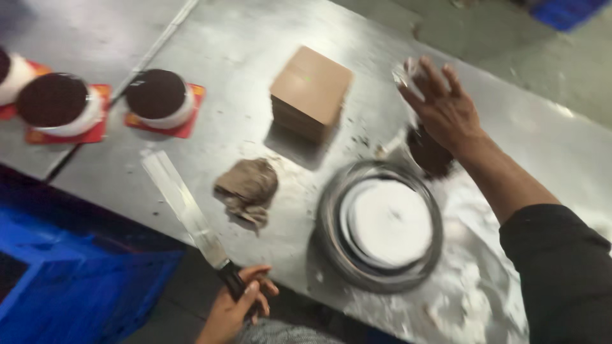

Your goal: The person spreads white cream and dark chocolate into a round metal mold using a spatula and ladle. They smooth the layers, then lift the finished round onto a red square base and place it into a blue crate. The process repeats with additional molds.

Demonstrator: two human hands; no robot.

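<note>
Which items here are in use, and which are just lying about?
In use: long palette knife held in the left hand; bag of dark crumbs under the right hand; white cake on the turntable.

Lying about: crumpled rag; stack of cardboard squares; finished dark-topped cakes.

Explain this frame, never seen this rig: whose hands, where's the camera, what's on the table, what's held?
There is no machine here. One camera on a person's head looks down at their own bare hands over a steel table.

The left hand grips the dark handle of a long flat spatula, its blade lying over the table edge. The right hand reaches out, fingers spread, over a dark heap partly hidden beneath it; whether it holds anything is unclear.

Also there: a round turntable with a white disc, a crumpled rag, a stack of brown squares, and dark-topped cakes on red boards.
</note>
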